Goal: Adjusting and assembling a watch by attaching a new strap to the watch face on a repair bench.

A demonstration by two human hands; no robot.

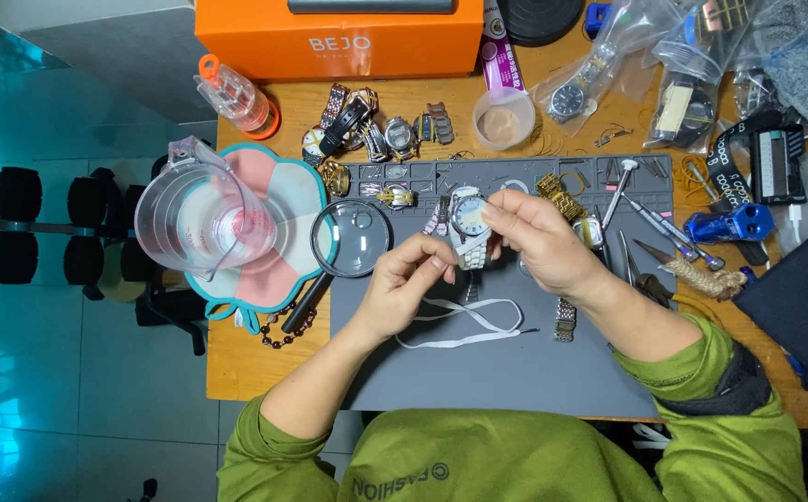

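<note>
We take the grey work mat [515, 372] as landmark. Above its upper middle, both hands hold one wristwatch [470, 226] with a white band, lifted off the mat. Right hand [552, 244] pinches the case from the far right side, fingers closed on it; left hand [402, 284] pinches the band's lower end from the near left. The watch's long axis runs roughly far-to-near, dial up, tilted slightly. Right hand is closer to the dial. A magnifying glass [354, 239] lies at the mat's left edge; a loose white strap [464, 325] rests on the mat just below the hands.
</note>
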